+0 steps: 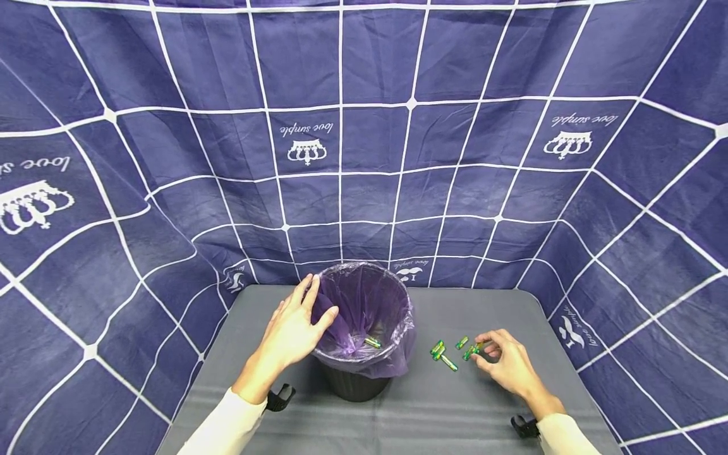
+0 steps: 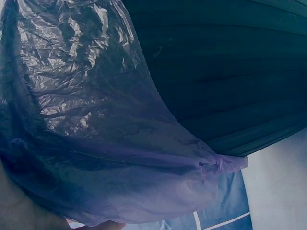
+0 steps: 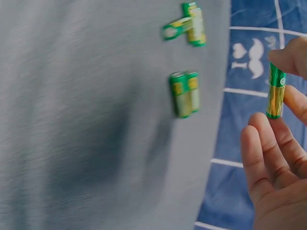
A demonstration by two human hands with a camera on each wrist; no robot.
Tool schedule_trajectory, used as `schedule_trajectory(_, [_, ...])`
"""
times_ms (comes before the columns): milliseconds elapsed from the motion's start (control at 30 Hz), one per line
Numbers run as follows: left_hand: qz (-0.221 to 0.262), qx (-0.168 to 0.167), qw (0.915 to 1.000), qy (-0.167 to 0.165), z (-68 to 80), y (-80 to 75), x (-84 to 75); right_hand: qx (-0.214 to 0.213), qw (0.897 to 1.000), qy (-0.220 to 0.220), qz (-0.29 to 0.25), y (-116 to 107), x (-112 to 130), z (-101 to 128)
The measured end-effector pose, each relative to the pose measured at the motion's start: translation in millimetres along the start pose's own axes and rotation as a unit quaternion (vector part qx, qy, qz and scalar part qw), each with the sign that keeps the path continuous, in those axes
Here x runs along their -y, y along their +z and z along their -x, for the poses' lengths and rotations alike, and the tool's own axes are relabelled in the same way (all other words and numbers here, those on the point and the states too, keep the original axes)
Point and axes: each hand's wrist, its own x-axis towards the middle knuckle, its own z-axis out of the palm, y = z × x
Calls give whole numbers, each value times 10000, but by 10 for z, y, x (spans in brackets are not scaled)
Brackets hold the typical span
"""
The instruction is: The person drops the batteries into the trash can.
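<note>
A black bin (image 1: pixel 355 382) lined with a purple bag (image 1: pixel 364 303) stands mid-table, with one green battery (image 1: pixel 372 342) lying inside. My left hand (image 1: pixel 318 300) grips the bin's left rim, thumb inside and fingers outside. The left wrist view shows only the crumpled bag (image 2: pixel 96 120) and the bin's dark wall (image 2: pixel 230 72). To the right, my right hand (image 1: pixel 480 349) pinches a green-and-yellow battery (image 3: pixel 276 91) between thumb and fingertips, just above the table. Several loose batteries (image 1: pixel 442 355) lie between the bin and this hand; a touching pair of batteries (image 3: pixel 184 94) shows in the right wrist view.
The grey table (image 1: pixel 455 411) is enclosed on three sides by a navy cloth (image 1: pixel 364 158) with a white grid. The table's far edge lies just behind the bin, and its right edge (image 3: pixel 223 96) runs close to the batteries.
</note>
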Motion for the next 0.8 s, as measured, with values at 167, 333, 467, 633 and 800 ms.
schedule_trajectory(167, [-11,-5,10000,7,19,13,7,-178,9993,-329,-90,-16,164,-131])
schedule_trajectory(333, [15,-44,10000,38,-8,6,5,-237,9981,-516,-241,-61,345,-334])
schedule_trajectory(467, [-5,-30,10000,35,-35,10,18,-222,9974,-627,-292,-107,485,-492])
schedule_trajectory(633, [18,15,10000,12,-42,22,33,-110,9972,-680,-283,-145,632,-631])
schedule_trajectory(800, [20,-24,10000,35,-23,25,27,-15,9970,-686,-365,-164,756,-745])
